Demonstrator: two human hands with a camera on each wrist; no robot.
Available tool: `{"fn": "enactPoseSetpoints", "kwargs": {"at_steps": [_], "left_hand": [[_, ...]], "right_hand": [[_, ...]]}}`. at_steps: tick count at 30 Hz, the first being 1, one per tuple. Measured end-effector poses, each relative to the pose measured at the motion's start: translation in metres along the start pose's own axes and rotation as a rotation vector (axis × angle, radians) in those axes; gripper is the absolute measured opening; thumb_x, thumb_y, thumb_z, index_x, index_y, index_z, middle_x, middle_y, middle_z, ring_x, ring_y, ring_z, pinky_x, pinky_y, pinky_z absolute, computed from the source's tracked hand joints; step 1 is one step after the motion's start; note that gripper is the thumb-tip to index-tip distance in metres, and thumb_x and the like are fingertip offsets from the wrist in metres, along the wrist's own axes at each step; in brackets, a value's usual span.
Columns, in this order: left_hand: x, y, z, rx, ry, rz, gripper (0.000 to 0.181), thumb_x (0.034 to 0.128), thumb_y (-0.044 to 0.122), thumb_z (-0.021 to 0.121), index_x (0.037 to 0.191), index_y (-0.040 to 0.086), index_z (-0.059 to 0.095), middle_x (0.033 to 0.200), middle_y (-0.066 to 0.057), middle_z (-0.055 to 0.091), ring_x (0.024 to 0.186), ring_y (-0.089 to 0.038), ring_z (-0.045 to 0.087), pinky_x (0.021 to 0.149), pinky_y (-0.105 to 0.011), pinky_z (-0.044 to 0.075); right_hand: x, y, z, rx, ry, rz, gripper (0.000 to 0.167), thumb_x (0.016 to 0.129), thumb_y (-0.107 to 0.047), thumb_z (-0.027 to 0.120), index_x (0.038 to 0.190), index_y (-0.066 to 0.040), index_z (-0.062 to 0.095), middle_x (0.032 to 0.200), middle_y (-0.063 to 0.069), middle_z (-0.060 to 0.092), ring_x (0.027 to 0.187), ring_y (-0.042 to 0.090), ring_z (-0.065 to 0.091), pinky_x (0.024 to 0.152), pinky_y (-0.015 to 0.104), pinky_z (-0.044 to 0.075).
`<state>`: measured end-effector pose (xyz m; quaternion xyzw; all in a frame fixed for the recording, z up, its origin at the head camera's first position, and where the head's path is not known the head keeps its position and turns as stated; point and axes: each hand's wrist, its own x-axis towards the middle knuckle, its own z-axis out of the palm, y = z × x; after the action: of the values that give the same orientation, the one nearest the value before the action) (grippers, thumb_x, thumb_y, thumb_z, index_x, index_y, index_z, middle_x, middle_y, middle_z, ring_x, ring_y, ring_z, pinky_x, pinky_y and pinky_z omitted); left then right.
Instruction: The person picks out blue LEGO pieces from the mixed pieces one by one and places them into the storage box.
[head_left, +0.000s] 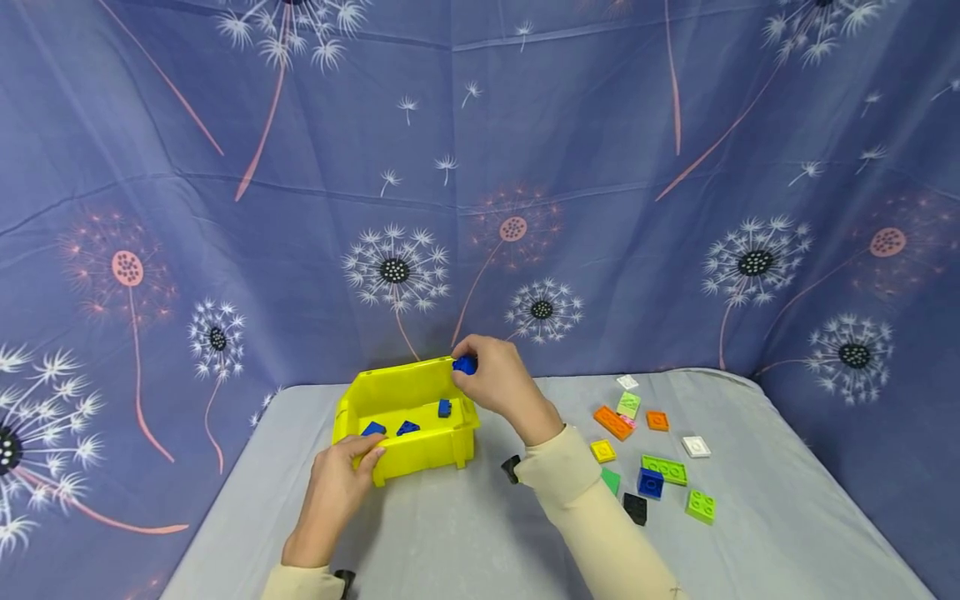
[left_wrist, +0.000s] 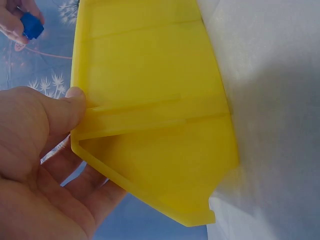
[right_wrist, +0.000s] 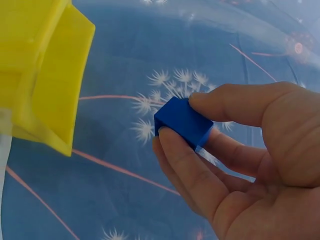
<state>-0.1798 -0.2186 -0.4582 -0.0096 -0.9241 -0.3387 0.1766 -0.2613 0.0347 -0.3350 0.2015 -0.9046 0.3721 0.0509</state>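
A yellow bin stands on the cloth-covered table, with a few blue building blocks lying inside it. My left hand grips the bin's near left rim; in the left wrist view the thumb lies on the wall's outer side and the fingers curl over behind. Above the bin's right end, my right hand pinches a blue building block between thumb and fingertips. That block is clear of the bin's wall in the right wrist view, and the fingers partly cover it in the head view.
Loose blocks lie spread at the right: orange, yellow, white, lime green, black and dark blue. My right sleeve partly hides a green one. A patterned blue curtain rises behind the table.
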Motion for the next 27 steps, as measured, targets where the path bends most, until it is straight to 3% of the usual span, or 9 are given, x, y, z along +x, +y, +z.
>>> {"fn": "enactPoseSetpoints", "kwargs": {"at_steps": [11, 22, 27], "left_hand": [[0.000, 0.000, 0.000, -0.002, 0.004, 0.002, 0.025, 0.0958, 0.017, 0.077, 0.120, 0.011, 0.079, 0.120, -0.011, 0.076, 0.113, -0.035, 0.071, 0.093, -0.051, 0.058], [-0.001, -0.001, 0.001, 0.011, -0.004, 0.010, 0.025, 0.0957, 0.018, 0.077, 0.119, 0.011, 0.079, 0.120, -0.011, 0.076, 0.115, -0.035, 0.070, 0.095, -0.053, 0.057], [0.000, -0.001, 0.001, 0.011, -0.002, 0.015, 0.024, 0.0960, 0.017, 0.076, 0.119, 0.012, 0.080, 0.119, -0.010, 0.076, 0.114, -0.035, 0.070, 0.094, -0.052, 0.057]], "right_hand": [[0.014, -0.008, 0.021, -0.045, -0.087, -0.002, 0.025, 0.095, -0.019, 0.075, 0.117, -0.010, 0.073, 0.112, 0.005, 0.072, 0.089, 0.018, 0.064, 0.081, 0.031, 0.060], [0.020, -0.014, 0.034, -0.061, -0.115, 0.032, 0.027, 0.094, -0.019, 0.076, 0.118, -0.010, 0.072, 0.110, 0.006, 0.072, 0.079, 0.015, 0.064, 0.074, 0.029, 0.058], [0.024, -0.016, 0.039, -0.051, -0.120, 0.043, 0.027, 0.093, -0.018, 0.076, 0.118, -0.009, 0.072, 0.110, 0.007, 0.073, 0.070, 0.015, 0.061, 0.065, 0.026, 0.053]]}}
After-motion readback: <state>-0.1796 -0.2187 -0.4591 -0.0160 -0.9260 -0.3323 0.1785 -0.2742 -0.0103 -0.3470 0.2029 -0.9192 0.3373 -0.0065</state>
